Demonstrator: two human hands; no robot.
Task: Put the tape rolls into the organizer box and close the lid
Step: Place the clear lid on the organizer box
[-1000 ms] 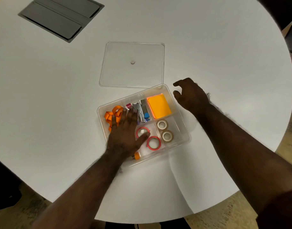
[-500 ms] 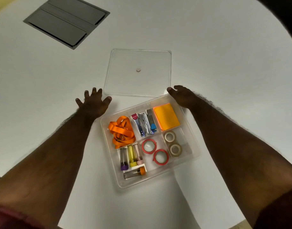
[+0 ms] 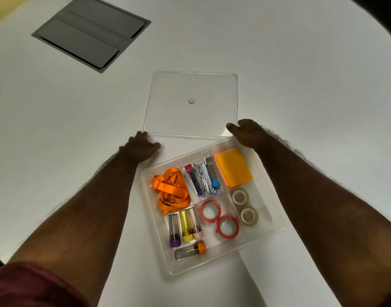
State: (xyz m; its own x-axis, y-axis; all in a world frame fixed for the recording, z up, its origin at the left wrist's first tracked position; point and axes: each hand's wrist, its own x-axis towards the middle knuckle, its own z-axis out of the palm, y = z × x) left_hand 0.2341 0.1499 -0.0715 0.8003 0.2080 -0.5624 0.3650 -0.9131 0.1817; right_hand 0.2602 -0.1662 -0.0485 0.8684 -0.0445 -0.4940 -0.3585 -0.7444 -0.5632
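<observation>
The clear organizer box (image 3: 276, 229) stands uncovered on the white round table. Two red tape rolls (image 3: 219, 219) lie flat in one of its middle compartments. Two beige tape rolls (image 3: 244, 206) lie in the compartment to their right. The clear lid (image 3: 190, 122) rests flat on the table just beyond the box. My left hand (image 3: 141, 147) has its fingers curled on the lid's near left corner. My right hand (image 3: 247, 132) grips the near right corner, above the box's far edge.
The box also holds an orange lanyard (image 3: 170, 191), metal clippers (image 3: 202, 178), an orange note pad (image 3: 233, 168) and several small tubes (image 3: 185, 227). A grey hatch (image 3: 90, 33) is set into the table at the far left. The table's curved edge runs along the right.
My left hand left the box, swung out to the left, then closed on the lid's near left corner. My right hand moved from beside the box to the lid's near right corner.
</observation>
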